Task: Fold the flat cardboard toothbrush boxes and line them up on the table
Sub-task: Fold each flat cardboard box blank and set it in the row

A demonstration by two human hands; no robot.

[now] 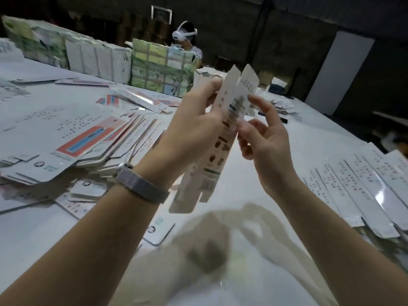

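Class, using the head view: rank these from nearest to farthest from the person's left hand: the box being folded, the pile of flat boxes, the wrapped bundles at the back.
1. The box being folded: gripped in the left hand itself, centre.
2. The pile of flat boxes: on the table, to that hand's left.
3. The wrapped bundles: along the table's far edge, well beyond the hand.
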